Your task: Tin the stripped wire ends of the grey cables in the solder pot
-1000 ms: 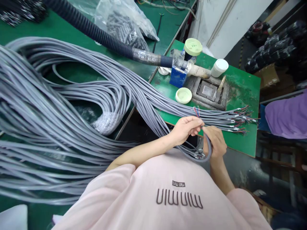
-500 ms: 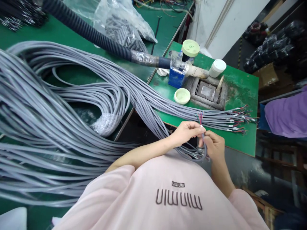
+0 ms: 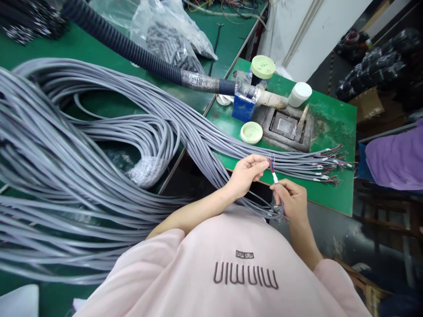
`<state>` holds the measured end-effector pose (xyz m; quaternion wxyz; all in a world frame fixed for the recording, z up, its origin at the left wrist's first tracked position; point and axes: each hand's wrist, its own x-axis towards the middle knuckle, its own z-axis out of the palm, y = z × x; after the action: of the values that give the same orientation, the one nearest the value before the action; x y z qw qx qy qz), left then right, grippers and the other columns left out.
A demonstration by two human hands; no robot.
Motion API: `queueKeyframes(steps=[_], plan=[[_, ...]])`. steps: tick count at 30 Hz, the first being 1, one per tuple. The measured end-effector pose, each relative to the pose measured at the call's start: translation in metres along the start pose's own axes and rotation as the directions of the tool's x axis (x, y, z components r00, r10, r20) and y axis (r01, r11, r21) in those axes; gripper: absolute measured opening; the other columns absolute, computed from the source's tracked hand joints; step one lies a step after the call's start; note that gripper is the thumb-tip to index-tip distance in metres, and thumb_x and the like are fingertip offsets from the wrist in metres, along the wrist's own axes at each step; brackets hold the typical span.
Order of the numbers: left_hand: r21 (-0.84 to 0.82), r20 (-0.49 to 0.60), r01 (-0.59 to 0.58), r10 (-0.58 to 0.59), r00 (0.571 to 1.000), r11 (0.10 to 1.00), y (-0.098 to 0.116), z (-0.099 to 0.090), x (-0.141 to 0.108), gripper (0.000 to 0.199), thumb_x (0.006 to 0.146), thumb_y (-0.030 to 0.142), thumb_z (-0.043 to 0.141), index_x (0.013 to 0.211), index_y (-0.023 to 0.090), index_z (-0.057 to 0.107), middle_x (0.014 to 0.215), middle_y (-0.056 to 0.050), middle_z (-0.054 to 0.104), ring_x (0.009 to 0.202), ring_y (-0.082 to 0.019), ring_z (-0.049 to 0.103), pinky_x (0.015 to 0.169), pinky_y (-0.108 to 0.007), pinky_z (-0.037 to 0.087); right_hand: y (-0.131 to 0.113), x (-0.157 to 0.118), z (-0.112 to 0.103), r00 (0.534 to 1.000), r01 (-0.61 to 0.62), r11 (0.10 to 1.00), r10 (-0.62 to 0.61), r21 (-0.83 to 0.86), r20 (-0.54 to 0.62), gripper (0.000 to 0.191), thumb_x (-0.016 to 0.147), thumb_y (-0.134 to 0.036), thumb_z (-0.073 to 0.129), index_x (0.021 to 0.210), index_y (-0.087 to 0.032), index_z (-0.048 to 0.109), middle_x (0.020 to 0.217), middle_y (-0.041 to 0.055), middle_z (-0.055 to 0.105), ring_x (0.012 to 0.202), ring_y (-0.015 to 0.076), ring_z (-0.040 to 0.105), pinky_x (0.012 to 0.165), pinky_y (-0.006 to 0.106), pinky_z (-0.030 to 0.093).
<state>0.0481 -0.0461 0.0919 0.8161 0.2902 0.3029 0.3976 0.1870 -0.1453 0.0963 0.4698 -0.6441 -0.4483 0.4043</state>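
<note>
My right hand (image 3: 292, 198) is closed around a grey cable (image 3: 280, 210) just below a white sleeve (image 3: 275, 178) near its end. Above the sleeve, thin coloured wires (image 3: 271, 164) fan upward. At their left side my left hand (image 3: 249, 172) has thumb and forefinger pinched together; whether a wire lies between the fingertips is too small to make out. Behind my hands, a bundle of similar grey cables (image 3: 291, 165) runs across the green board, with stripped coloured ends (image 3: 335, 165) at the right. More cable ends hang below, close to my shirt.
Large grey cable coils (image 3: 66, 145) cover the left table. A black corrugated hose (image 3: 132, 53) reaches a blue block (image 3: 243, 108) beside a solder pot (image 3: 286, 125). Around it are a white jar (image 3: 300, 93), a lidded jar (image 3: 262, 67) and a shallow lid (image 3: 251, 132). Purple clothing of another person (image 3: 393, 158) shows at right.
My left hand has left the white sleeve and moved up and left to the coloured wires. My right hand has shifted slightly; the cable end now leans left, with its sleeve exposed.
</note>
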Motion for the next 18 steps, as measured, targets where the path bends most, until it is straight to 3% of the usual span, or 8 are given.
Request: queueKeyframes(steps=[3,9,13,18], plan=[[-0.014,-0.013,0.003,-0.004,1.000,1.000,-0.002,0.000,0.000,0.032,0.069,0.039,0.080,0.079,0.014,0.063,0.049,0.008,0.049,0.043,-0.002,0.038,0.044,-0.015,0.027,-0.004,0.003,-0.004,0.999,-0.022,1.000,0.023,-0.007,0.036,0.022,0.087,-0.036,0.063,0.078,-0.018,0.070,0.045,-0.0061,0.051,0.040,0.0071,0.042,0.044,0.021,0.033],[0.022,-0.008,0.013,-0.013,1.000,1.000,-0.010,-0.002,-0.002,0.034,0.067,0.040,0.082,0.077,0.014,0.065,0.052,0.006,0.052,0.046,-0.002,0.040,0.045,-0.014,0.029,-0.016,0.028,-0.015,0.955,-0.109,0.993,0.094,0.040,0.280,0.032,0.086,-0.042,0.064,0.105,-0.017,0.069,0.052,-0.0042,0.062,0.042,0.0100,0.053,0.046,0.022,0.044],[0.034,-0.014,-0.024,0.025,1.000,0.999,-0.014,-0.003,-0.002,0.032,0.068,0.040,0.081,0.078,0.014,0.066,0.054,0.006,0.053,0.048,-0.002,0.042,0.046,-0.014,0.031,-0.024,0.046,-0.012,0.981,-0.018,1.000,0.013,0.025,0.195,0.028,0.085,-0.041,0.065,0.101,-0.018,0.070,0.053,-0.0048,0.061,0.043,0.0094,0.054,0.046,0.021,0.044],[0.025,-0.038,-0.058,0.059,0.998,0.998,-0.010,-0.006,-0.001,0.030,0.070,0.039,0.080,0.080,0.015,0.066,0.054,0.006,0.051,0.048,-0.003,0.041,0.046,-0.014,0.031,-0.034,0.060,0.001,0.991,0.104,0.982,-0.090,-0.158,0.094,0.017,0.082,-0.036,0.068,0.082,-0.018,0.069,0.056,-0.0055,0.057,0.045,0.0074,0.050,0.045,0.020,0.038]])
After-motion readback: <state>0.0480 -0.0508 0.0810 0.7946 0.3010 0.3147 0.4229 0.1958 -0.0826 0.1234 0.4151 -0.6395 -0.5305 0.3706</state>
